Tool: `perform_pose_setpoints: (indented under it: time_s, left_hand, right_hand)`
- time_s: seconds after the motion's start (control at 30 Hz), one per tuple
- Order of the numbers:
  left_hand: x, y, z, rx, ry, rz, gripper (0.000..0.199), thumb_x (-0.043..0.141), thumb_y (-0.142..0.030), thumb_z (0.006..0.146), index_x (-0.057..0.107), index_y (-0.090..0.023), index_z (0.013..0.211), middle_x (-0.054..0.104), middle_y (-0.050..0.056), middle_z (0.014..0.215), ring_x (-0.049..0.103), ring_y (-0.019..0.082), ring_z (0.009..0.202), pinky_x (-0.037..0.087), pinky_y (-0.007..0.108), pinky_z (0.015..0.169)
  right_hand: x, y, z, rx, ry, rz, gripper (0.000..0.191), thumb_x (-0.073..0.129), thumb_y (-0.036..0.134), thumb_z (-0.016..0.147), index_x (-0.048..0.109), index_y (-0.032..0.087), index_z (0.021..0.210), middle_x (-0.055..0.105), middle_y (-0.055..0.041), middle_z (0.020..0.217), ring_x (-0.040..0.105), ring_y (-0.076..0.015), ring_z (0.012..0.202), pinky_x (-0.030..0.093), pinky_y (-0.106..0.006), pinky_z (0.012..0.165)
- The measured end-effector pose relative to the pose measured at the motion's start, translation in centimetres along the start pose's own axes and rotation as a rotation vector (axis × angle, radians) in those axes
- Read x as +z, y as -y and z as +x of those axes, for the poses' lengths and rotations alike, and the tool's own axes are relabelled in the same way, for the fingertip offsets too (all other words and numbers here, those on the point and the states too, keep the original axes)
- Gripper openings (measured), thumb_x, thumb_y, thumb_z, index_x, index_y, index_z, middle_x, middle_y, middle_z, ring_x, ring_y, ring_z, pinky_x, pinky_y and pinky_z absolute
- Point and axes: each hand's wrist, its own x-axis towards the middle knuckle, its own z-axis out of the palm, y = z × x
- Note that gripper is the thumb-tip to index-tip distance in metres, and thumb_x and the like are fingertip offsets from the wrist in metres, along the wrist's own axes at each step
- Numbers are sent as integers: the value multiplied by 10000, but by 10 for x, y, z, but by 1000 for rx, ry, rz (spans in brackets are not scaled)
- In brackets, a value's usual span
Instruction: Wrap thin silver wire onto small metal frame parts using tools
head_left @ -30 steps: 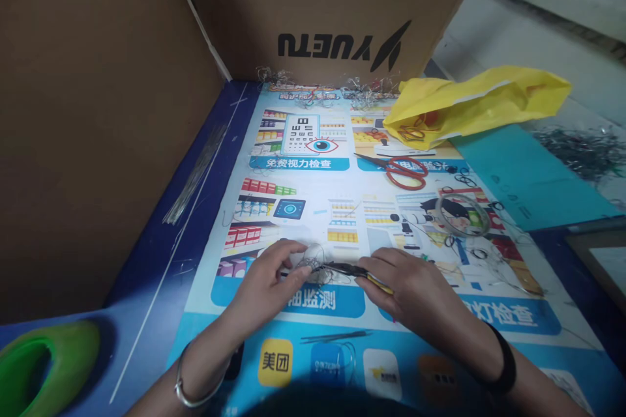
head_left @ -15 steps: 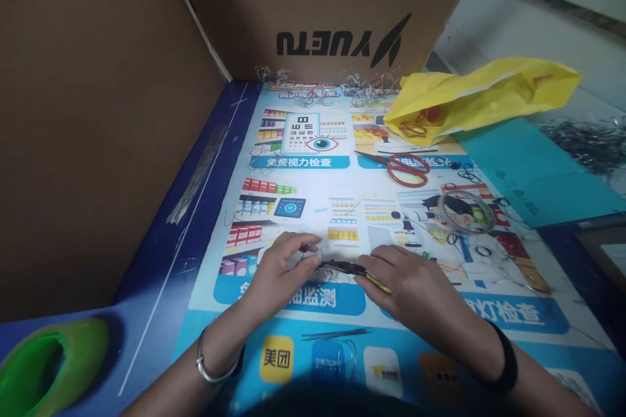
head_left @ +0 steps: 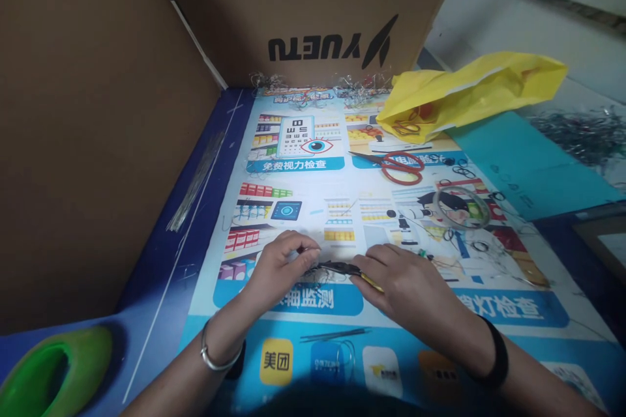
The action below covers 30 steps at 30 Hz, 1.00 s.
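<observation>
My right hand (head_left: 394, 273) is wrapped round a pair of pliers (head_left: 340, 267) with dark jaws and yellow handles, the jaws pointing left. At the jaw tips, my left hand (head_left: 288, 264) pinches with thumb and forefinger. Thin wire (head_left: 317, 277) shows just below the jaws; how much of it lies in my left fingers is hidden. Closer to me, a few dark straight wires (head_left: 335, 335) rest on the printed poster (head_left: 337, 182). Red-handled scissors (head_left: 401, 168) lie beyond my hands.
Cardboard panels (head_left: 229, 6) stand at the back and left. Wire lengths (head_left: 195, 182) lie along the left edge. A clear tape roll (head_left: 462, 207), a yellow bag (head_left: 474, 94) and a wire heap (head_left: 580, 137) are on the right. A green tape roll (head_left: 88, 358) sits front left.
The view has shifted slightly. Both hands stay together at the pliers, which remain in my right hand; the left fingers have moved only a little.
</observation>
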Motion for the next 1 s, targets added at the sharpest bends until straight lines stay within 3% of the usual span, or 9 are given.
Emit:
perform_pose_setpoints:
  time_s: [0.23,0.4,0.57,1.0]
  left_hand:
    - [3,11,-1,-91,21,-140,163,554,-332,802,644,-202,842,606,26,786,541,149,742,430,272,667]
    - [-1,13,-2,-145,27,-235,135,578,-310,784,608,-178,793,583,1,718,508,113,648,415,243,618]
    - [-6,17,-1,-120,46,-263,126,578,-288,789,590,-167,759,564,1,712,492,109,654,402,236,625]
    - [-8,19,-1,-46,64,-259,79,569,-238,788,616,-187,750,566,4,724,509,115,683,408,264,667]
  right_hand:
    - [0,-1,1,11,19,63,213,482,272,855,672,180,885,629,-75,749,593,-176,737,442,-262,632]
    - [3,-11,1,76,111,281,218,480,291,854,664,209,935,649,-53,809,600,-157,749,445,-242,643]
    - [6,-20,2,143,191,483,194,499,291,847,660,209,918,643,-29,763,581,-143,704,429,-230,617]
    - [9,-21,4,150,206,526,204,485,279,854,660,199,921,636,-34,782,566,-147,727,415,-242,638]
